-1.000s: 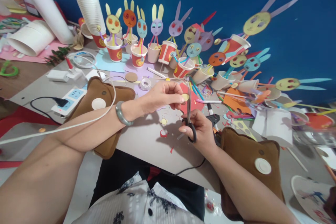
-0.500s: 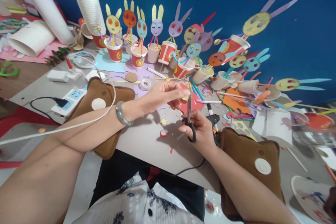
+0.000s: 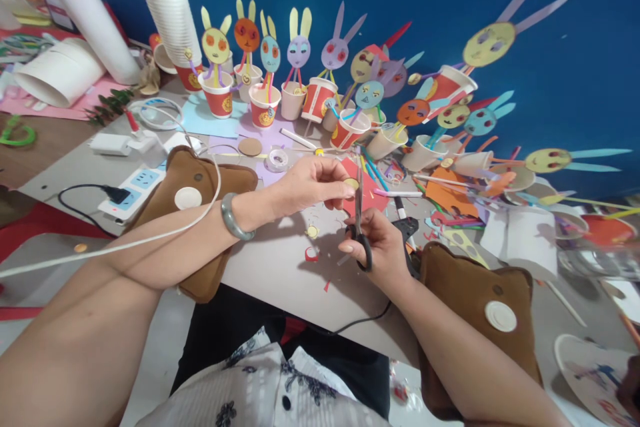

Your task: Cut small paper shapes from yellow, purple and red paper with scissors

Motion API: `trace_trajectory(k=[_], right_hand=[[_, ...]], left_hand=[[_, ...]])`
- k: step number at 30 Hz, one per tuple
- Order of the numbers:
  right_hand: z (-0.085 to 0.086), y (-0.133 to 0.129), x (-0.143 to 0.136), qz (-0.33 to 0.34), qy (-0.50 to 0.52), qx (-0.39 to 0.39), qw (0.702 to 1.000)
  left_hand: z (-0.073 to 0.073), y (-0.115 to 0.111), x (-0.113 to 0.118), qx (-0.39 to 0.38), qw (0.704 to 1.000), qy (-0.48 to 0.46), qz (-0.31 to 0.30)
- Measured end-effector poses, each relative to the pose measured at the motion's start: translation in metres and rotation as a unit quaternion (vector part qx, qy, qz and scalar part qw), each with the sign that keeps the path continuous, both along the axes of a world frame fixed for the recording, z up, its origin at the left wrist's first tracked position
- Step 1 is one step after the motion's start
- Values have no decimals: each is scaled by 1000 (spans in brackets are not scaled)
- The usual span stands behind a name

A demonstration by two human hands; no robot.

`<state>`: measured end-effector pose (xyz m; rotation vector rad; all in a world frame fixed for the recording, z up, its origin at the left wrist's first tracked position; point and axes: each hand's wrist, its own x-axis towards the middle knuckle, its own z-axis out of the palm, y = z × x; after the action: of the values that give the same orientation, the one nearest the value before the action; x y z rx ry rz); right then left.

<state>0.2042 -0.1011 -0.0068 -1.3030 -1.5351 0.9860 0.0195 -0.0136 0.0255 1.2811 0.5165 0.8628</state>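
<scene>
My left hand (image 3: 320,183) pinches a small round yellow paper disc (image 3: 352,183) between thumb and fingers. Black-handled scissors (image 3: 366,250) are in my right hand (image 3: 377,247), blades pointing up beside the disc's right edge. Whether the blades touch the disc cannot be made out. Below the hands, a small yellow paper piece (image 3: 312,232) and a red scrap (image 3: 311,254) lie on the grey table (image 3: 285,287). A sheet of red paper (image 3: 367,200) lies behind the scissors.
Paper cups with rabbit-faced figures (image 3: 216,47) line the blue wall. A stack of cups (image 3: 173,23) stands at the back left. Brown cushions (image 3: 475,320) lie under both arms. A white cable (image 3: 150,233) crosses my left forearm. A power strip (image 3: 135,190) is at left.
My left fingers have shifted slightly and turned the yellow disc, which now shows more of its face beside the blades. My right hand has hardly moved.
</scene>
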Motion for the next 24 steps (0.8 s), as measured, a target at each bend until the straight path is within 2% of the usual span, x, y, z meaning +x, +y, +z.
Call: trace_trajectory(k=[24], right_hand=[[3, 0, -1, 9, 18, -18, 1000]], left_hand=[[3, -2, -2, -16, 1000, -15, -17]])
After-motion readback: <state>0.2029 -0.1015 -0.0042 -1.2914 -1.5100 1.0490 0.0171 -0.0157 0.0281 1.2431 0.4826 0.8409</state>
